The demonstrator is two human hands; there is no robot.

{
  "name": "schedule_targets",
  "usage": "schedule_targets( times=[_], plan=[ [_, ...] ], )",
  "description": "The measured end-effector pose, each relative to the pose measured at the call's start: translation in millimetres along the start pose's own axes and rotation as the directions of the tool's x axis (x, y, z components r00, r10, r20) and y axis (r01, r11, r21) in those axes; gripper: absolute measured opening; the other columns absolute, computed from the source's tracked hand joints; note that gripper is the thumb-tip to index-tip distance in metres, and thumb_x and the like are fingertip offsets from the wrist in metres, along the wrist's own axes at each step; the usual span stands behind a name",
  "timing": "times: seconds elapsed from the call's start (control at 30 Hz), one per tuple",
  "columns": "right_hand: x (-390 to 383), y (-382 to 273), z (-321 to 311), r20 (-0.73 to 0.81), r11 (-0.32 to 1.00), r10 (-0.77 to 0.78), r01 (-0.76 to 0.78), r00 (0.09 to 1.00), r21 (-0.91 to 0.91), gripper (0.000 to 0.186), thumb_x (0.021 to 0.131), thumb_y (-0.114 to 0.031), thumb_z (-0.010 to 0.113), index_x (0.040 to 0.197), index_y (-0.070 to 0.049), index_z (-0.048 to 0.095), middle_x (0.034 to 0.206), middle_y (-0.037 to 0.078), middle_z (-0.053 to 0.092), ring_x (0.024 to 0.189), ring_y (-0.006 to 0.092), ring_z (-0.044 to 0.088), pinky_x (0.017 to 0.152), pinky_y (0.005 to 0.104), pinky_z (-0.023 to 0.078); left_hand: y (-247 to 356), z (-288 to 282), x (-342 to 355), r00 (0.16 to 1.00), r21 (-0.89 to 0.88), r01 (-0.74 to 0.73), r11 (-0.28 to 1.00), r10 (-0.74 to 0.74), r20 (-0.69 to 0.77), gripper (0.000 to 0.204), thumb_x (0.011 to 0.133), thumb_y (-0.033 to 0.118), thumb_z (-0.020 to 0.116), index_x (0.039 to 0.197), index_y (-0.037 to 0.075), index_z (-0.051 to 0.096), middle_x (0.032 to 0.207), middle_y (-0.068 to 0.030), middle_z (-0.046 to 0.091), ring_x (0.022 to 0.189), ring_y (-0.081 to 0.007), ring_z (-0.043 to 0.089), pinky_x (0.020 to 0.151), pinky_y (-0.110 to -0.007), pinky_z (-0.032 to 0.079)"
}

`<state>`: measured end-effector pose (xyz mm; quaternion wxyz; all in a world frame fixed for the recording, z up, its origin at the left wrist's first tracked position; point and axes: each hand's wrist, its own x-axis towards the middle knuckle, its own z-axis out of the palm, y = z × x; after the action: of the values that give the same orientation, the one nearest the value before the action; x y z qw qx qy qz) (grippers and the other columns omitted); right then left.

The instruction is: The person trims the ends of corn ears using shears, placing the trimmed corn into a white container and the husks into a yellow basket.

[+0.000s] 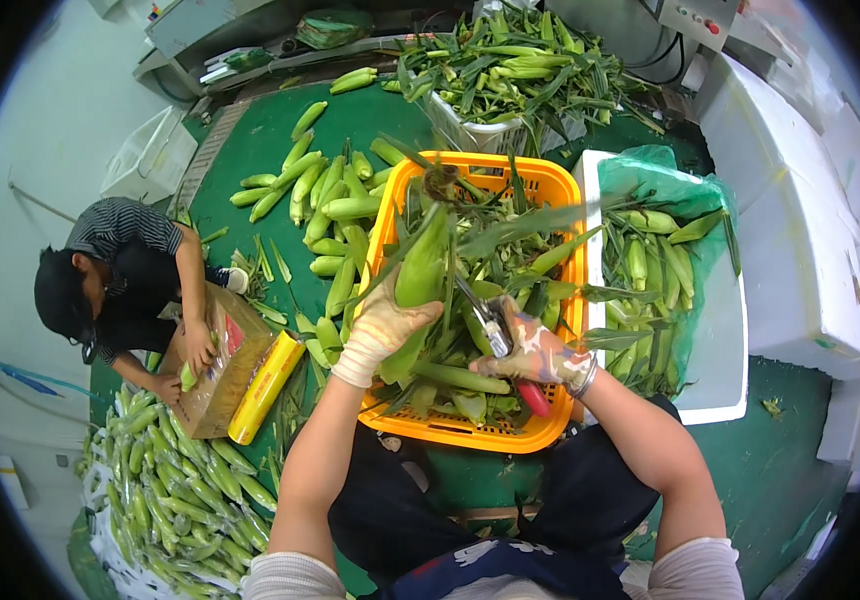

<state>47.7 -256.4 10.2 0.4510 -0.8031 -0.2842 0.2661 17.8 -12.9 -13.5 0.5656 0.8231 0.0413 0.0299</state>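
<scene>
My left hand (387, 330), in a pale glove, grips a large green corn cob in its husk (420, 270), tip upward with leaves hanging off it. My right hand (540, 355), in a camouflage-patterned glove, is closed on metal cutters (490, 320) with red grips, their blades close beside the cob. Both hands are over an orange plastic basket (510, 440) heaped with husks, leaves and stalks. At its right, a white foam box (725, 350) lined with green film holds corn (637, 260) with leaves.
Loose corn (320, 190) lies left of the basket; a crate of husks (460, 125) stands behind. At left, a co-worker (120, 240) crouches over a cardboard box (200, 410), beside a yellow roll (265, 390) and bagged corn (190, 490). Foam boxes (790, 250) stand at right.
</scene>
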Motion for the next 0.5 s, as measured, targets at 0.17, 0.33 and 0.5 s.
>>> schedule_targets(
  times=[0.17, 0.33, 0.5],
  plan=[
    [22.5, -1.3, -15.5, 0.042, 0.996, 0.073, -0.07, 0.996, -0.057, 0.094, 0.065, -0.049, 0.079, 0.122, 0.01, 0.034, 0.102, 0.02, 0.055, 0.094, 0.0267, 0.055, 0.086, 0.0339, 0.044, 29.5, 1.5, -3.3, 0.99, 0.532, 0.096, 0.841, -0.137, 0.038, 0.066, 0.065, 0.03, 0.077, 0.119, 0.002, 0.05, 0.108, -0.0177, 0.061, 0.099, -0.0308, 0.06, 0.085, -0.036, 0.049],
    [45.9, 23.3, -15.8, 0.063, 0.993, 0.07, -0.075, 0.996, 0.086, 0.054, 0.069, -0.033, 0.08, 0.098, 0.002, 0.052, 0.088, 0.007, 0.058, 0.082, 0.0158, 0.055, 0.074, 0.0296, 0.046, 40.2, 11.2, -7.6, 0.996, 0.774, 0.014, 0.634, -0.076, 0.044, 0.054, 0.063, 0.028, 0.077, 0.105, 0.002, 0.053, 0.104, -0.0175, 0.062, 0.091, -0.0309, 0.063, 0.077, -0.036, 0.052],
    [42.2, 27.2, -6.2, 0.25, 0.685, 0.328, -0.412, 0.911, 0.601, 0.031, 0.074, -0.025, 0.076, 0.085, -0.004, 0.055, 0.064, 0.001, 0.056, 0.054, 0.0103, 0.053, 0.049, 0.0246, 0.047, 8.3, -21.4, -4.2, 0.972, 0.348, 0.159, 0.924, -0.209, 0.111, 0.076, 0.067, 0.017, 0.077, 0.131, -0.003, 0.041, 0.106, -0.0184, 0.064, 0.09, -0.0239, 0.066, 0.078, -0.033, 0.053]
  ],
)
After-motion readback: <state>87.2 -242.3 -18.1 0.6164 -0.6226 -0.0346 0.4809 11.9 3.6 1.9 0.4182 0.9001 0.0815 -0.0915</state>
